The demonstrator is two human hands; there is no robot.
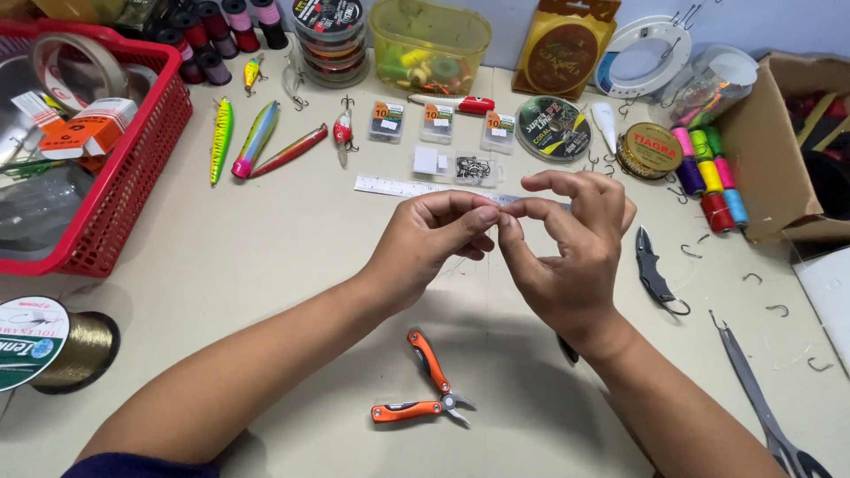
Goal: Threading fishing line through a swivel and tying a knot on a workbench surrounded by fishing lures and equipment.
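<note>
My left hand [434, 241] and my right hand [571, 243] meet over the middle of the beige table [266, 265], fingertips pinched together on something very small. The pinched object is hidden by the fingers; a thin clear line seems to trail down from them. Below the hands lie orange-handled folding pliers [425, 389], opened out. A metal ruler [398, 187] lies just beyond the hands.
A red basket [133, 150] of tape stands far left, a spool of line [53, 341] in front of it. Fishing lures [257, 137], small hook boxes [438, 122], thread spools [708, 173], loose hooks [777, 309], a black tool [653, 270], scissors [761, 398] and a cardboard box [779, 133] surround the hands.
</note>
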